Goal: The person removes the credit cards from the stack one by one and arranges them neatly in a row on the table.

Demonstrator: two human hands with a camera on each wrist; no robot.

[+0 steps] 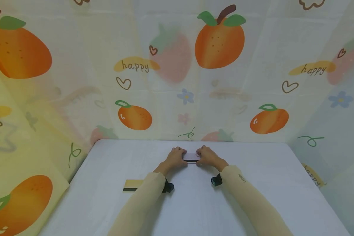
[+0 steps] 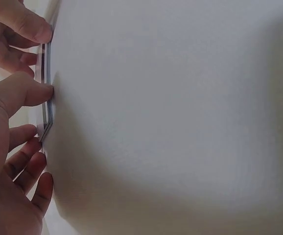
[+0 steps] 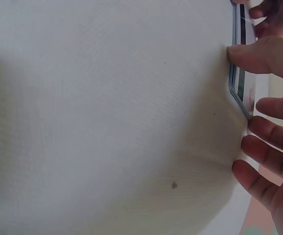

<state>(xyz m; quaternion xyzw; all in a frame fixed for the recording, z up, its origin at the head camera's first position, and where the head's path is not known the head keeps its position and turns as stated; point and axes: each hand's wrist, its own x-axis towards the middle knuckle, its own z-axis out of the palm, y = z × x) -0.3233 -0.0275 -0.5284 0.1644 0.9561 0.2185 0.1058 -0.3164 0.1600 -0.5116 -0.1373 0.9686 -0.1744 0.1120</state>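
Observation:
Toward the far side of the table, both hands hold a small stack of cards (image 1: 191, 156) between them. The top card is pale lilac with a black stripe along the near side. My left hand (image 1: 174, 158) grips the stack's left end, thumb on the near edge and fingers at the far edge. On the right end, my right hand (image 1: 210, 158) pinches it the same way. Several thin layers show along the near edge of the stack in both wrist views. Fingers and thumbs hide both ends of it.
A yellow card (image 1: 132, 183) with a black stripe lies on the white table (image 1: 191, 203), partly covered by the left sleeve. Behind the table's far edge hangs a fruit-print curtain (image 1: 171, 98), and another printed sheet (image 1: 23, 137) stands along the left side.

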